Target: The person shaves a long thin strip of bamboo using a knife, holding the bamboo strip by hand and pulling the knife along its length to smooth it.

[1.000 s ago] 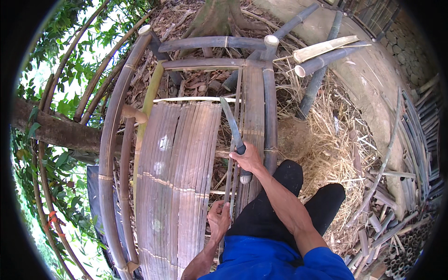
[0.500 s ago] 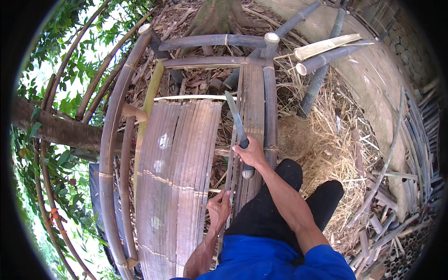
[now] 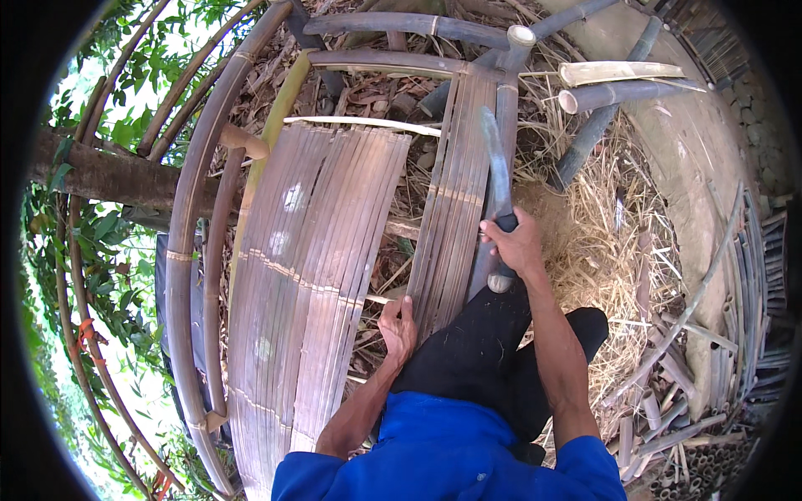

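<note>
In my right hand (image 3: 516,240) is a machete (image 3: 494,154), its dark handle wrapped by my fingers and its grey blade pointing up and away. The blade lies over the right rail of a bamboo bench frame. My left hand (image 3: 398,327) is closed, with thumb and finger at the outer edge of a narrow panel of bamboo slats (image 3: 447,196); they pinch an edge slat. To the left lies a wider panel of bamboo slats (image 3: 322,225), tied across with thin bands. Between the panels is an open gap, crossed by a pale strip (image 3: 380,298) beside my left hand.
Dark bamboo rails (image 3: 185,217) frame the bench at left and far end. A split bamboo piece (image 3: 620,73) and a bamboo pole (image 3: 626,93) lie at far right. Straw (image 3: 618,225) covers the ground at right. Stacked bamboo offcuts (image 3: 693,459) sit at lower right.
My right hand has moved the machete right, from above the narrow panel to over the rail. The loose edge slats now lie against the narrow panel. The view has shifted.
</note>
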